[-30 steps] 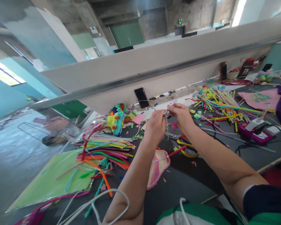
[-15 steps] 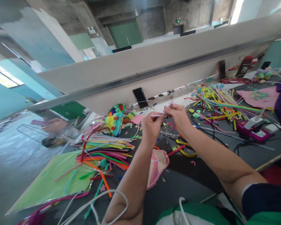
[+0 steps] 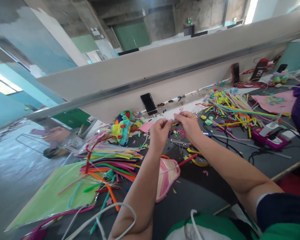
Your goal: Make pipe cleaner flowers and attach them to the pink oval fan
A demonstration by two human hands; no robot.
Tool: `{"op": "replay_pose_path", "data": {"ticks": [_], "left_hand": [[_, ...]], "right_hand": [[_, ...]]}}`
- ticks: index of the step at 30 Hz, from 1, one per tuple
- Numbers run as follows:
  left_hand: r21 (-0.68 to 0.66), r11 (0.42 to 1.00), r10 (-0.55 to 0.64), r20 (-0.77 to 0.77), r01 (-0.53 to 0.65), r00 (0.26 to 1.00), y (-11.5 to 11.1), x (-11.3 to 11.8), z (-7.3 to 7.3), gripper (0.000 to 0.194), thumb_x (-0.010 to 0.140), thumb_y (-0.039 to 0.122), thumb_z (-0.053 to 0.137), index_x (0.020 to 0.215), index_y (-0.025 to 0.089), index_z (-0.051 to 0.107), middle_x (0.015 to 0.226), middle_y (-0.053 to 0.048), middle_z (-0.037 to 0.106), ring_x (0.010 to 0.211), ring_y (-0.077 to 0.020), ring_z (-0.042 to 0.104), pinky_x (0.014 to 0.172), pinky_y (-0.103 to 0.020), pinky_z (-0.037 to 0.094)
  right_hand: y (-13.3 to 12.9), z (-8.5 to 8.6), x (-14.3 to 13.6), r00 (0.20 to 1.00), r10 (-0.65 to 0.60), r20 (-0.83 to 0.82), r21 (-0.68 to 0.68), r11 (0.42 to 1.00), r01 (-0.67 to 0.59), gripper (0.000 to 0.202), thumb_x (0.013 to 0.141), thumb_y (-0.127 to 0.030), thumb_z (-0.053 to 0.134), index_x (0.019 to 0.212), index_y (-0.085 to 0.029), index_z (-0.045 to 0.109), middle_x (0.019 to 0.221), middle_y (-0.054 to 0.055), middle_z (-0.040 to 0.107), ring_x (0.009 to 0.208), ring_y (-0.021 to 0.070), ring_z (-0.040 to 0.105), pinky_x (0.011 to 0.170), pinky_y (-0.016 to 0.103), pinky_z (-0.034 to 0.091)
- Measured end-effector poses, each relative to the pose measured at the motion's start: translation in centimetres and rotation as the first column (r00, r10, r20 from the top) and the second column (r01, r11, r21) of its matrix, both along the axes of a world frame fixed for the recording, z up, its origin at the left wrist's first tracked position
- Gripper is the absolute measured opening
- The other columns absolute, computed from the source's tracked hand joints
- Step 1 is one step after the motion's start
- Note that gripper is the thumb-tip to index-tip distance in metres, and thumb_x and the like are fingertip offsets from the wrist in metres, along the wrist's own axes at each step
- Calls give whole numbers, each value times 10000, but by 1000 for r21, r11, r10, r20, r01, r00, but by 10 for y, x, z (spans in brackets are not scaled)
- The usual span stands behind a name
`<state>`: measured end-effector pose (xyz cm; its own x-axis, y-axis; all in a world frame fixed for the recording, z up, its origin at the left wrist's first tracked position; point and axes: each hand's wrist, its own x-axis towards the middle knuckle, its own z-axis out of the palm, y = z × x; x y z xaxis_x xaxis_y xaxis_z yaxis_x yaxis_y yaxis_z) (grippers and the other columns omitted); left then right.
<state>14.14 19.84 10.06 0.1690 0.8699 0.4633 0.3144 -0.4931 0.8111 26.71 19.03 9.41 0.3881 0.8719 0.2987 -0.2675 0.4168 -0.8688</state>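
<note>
Above the middle of the table, my left hand (image 3: 160,132) and my right hand (image 3: 189,124) are close together, each with thumb and fingers pinched. Between them runs a thin lilac pipe cleaner (image 3: 181,109), its curled end rising past my right fingertips. My fingers cover most of its middle. Under my wrists lie yellow-handled scissors (image 3: 199,161). A pink-and-cream striped piece with a fuzzy pink edge (image 3: 168,178) rests beside my left forearm, a red-pink stem sticking out of it.
Bundled colourful pipe cleaners (image 3: 115,163) lie at left beside a green sheet (image 3: 55,193). A phone (image 3: 148,104) leans on the partition. More pipe cleaners (image 3: 236,110), a magenta power strip (image 3: 270,138) with cables, and a dark bottle (image 3: 259,70) are at right. White cable (image 3: 102,213) loops near my left elbow.
My fingertips have shifted slightly, and the straight lilac end beside my left fingers shows less than before. Both hands keep their pinch. The view has moved a little.
</note>
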Motion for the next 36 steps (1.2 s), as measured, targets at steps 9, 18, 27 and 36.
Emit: {"op": "replay_pose_path", "data": {"ticks": [9, 18, 27, 36], "left_hand": [[722, 690, 340, -386, 51, 858, -5, -3, -3, 237, 881, 235, 498, 1068, 209, 641, 1188, -86, 624, 986, -216, 570, 901, -356, 385], [567, 823, 221, -381, 37, 898, -1, -1, -6, 167, 857, 225, 508, 830, 182, 667, 849, -71, 660, 852, -199, 582, 817, -322, 421], [197, 976, 108, -87, -89, 990, 9, 1, -10, 142, 780, 277, 613, 823, 159, 680, 809, -51, 628, 768, -168, 565, 754, -303, 449], [741, 651, 398, -151, -163, 905, -2, 9, -31, 221, 857, 234, 547, 1017, 244, 698, 1111, -107, 579, 1089, -240, 497, 983, -412, 348]], "right_hand": [[10, -8, 9, 958, -182, 223, -17, 982, 190, 297, 662, -337, 653, 478, -191, 471, 483, -53, 383, 530, 102, 334, 528, 257, 281], [7, -7, 6, 935, -191, 299, -23, 978, 207, 272, 684, -314, 631, 489, -187, 491, 472, -53, 382, 519, 102, 328, 524, 261, 268], [9, -9, 4, 976, -102, 191, -26, 994, 109, 299, 672, -351, 658, 502, -191, 471, 483, -54, 390, 516, 98, 328, 517, 262, 264], [2, 0, 6, 995, -97, -9, 36, 995, 98, 271, 695, -301, 648, 520, -189, 475, 489, -51, 406, 492, 86, 329, 517, 265, 263]]}}
